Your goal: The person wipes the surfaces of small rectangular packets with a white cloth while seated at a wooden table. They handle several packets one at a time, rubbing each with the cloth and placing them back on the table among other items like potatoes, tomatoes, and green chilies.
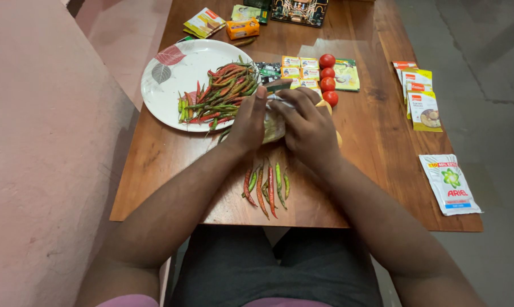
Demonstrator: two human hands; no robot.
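My left hand point(249, 118) and my right hand point(307, 122) meet over the middle of the wooden table point(376, 136). Both grip a small clear plastic bag point(273, 126) between them, its mouth pinched at the fingertips. Just left of my left hand a white plate point(171, 77) with leaf prints carries a heap of red and green chillies point(220, 94). Several loose chillies point(266, 186) lie in a row near the table's front edge, below my hands. What is inside the bag is hidden by my fingers.
A column of red tomatoes point(327, 78) and small yellow packets point(300, 71) lie behind my hands. Sachets point(419, 94) line the right side, with a white detergent sachet point(450, 185) nearer me. Boxes and packets point(243, 27) sit at the far edge. A pink surface point(41, 142) runs along the left.
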